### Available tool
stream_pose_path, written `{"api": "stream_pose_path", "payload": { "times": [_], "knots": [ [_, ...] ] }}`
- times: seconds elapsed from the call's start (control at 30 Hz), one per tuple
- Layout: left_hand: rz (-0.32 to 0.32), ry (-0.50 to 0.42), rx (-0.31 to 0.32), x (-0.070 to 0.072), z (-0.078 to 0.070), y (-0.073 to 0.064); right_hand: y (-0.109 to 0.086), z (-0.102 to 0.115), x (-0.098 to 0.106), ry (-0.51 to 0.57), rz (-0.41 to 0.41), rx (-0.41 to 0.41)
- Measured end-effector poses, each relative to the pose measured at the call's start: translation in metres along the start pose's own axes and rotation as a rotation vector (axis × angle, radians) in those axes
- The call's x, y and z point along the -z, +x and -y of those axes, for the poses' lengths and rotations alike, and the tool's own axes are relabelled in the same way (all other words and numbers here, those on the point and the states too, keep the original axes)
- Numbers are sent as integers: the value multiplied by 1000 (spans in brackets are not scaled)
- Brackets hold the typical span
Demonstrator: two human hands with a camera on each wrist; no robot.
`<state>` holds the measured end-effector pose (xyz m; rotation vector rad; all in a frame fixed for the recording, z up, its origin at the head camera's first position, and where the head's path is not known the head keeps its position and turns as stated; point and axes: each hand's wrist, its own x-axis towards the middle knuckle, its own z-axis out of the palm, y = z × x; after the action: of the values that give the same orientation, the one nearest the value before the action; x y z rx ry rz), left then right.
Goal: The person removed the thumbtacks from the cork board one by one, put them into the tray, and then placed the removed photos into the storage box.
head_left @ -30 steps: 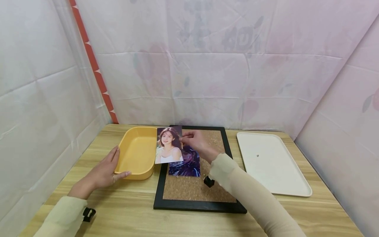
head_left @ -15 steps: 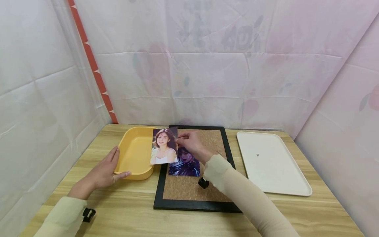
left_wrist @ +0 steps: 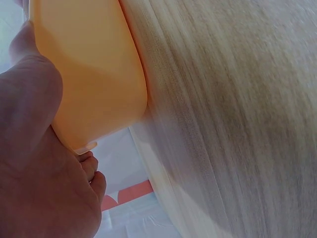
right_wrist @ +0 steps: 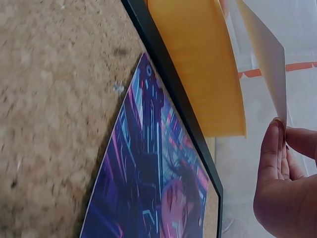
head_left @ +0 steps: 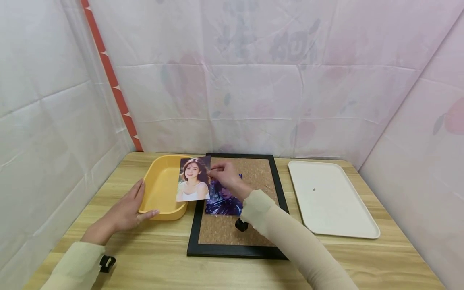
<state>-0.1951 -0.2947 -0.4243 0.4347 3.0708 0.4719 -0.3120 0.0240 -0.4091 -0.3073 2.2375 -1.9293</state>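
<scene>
My right hand [head_left: 225, 173] pinches the right edge of a portrait photo [head_left: 193, 181] between thumb and fingers. That photo is held up over the right side of a yellow plastic bin [head_left: 159, 197]; the right wrist view shows its pale back [right_wrist: 270, 59]. My left hand [head_left: 125, 207] holds the bin at its near left corner, thumb over the near rim and fingers along the left wall. In the left wrist view the bin wall [left_wrist: 94, 74] lies against the palm. A second, purple-blue picture [head_left: 222, 203] lies on a black-framed cork board [head_left: 253, 237], partly covered by the right hand and photo.
A cream tray [head_left: 337, 201] with a small dark mark lies on the wooden table [head_left: 152, 266] right of the board. White and pink patterned cloth [head_left: 253, 92] encloses the table at the back and sides. Black camera mounts [head_left: 107, 264] sit at both wrists.
My right hand has carried the portrait photo leftward, from the board's left edge to over the bin. More of the purple-blue picture's left side shows. The left hand stays on the bin.
</scene>
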Motion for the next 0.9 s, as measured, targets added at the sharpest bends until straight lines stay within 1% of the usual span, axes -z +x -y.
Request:
{"api": "stream_pose_path", "payload": {
  "times": [0.03,0.07,0.27,0.3,0.6,0.73,0.9],
  "knots": [
    [0,3,-1,0,0,0,0,0,-2,3,2,-3],
    [0,3,-2,0,0,0,-3,5,-2,3,12,-6],
    [1,4,1,-1,0,-1,-1,4,-13,29,13,-27],
    [0,3,1,-1,1,-2,3,-1,-15,38,5,-26],
    [6,4,7,-2,4,-2,4,2,-36,124,2,-6],
    [0,5,-1,-1,3,-2,6,3,-43,142,-6,-22],
    [5,8,7,-1,1,0,7,3,-46,138,-11,-42]
  ]
}}
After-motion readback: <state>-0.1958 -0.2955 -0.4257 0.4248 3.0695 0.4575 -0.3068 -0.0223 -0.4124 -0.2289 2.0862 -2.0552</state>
